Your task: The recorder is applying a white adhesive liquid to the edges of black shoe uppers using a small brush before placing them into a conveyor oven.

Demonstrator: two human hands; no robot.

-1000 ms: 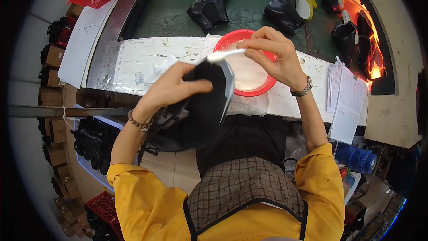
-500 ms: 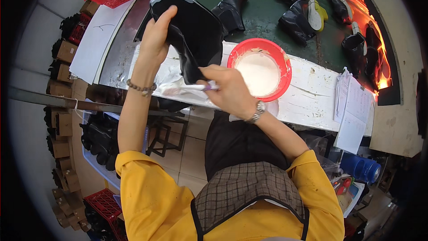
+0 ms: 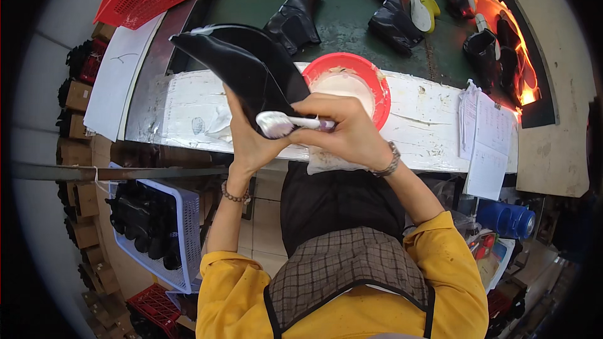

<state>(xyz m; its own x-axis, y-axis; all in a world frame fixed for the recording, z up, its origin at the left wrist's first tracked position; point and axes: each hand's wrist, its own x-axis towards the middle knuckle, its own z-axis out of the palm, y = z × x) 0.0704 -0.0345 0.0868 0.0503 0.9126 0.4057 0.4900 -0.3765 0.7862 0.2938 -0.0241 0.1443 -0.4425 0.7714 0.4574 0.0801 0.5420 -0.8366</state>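
My left hand (image 3: 250, 144) is closed on a black boot upper (image 3: 242, 66), which is tilted with one end pointing to the far left. In my right hand (image 3: 348, 130) is a toothbrush (image 3: 301, 122) with a white and purple handle, its bristles coated in white paste. The brush head lies over the near end of the boot upper, close to my left hand. My right fingers also meet the upper's near edge. Behind my right hand stands a red bowl (image 3: 382, 91) of creamy white paste, partly hidden by that hand.
A white worktop (image 3: 433, 113) runs before me. Black boots (image 3: 295, 19), several with yellow-edged soles, lie on the green surface (image 3: 345, 25) beyond, near a glowing heater (image 3: 527, 66). Papers (image 3: 487, 163) hang at right. A blue basket (image 3: 188, 232) of black pieces stands lower left.
My left hand has come down and nearer, turning the boot upper so its end points left. The toothbrush has turned bristles-up beside my left hand, and both hands are now close together.
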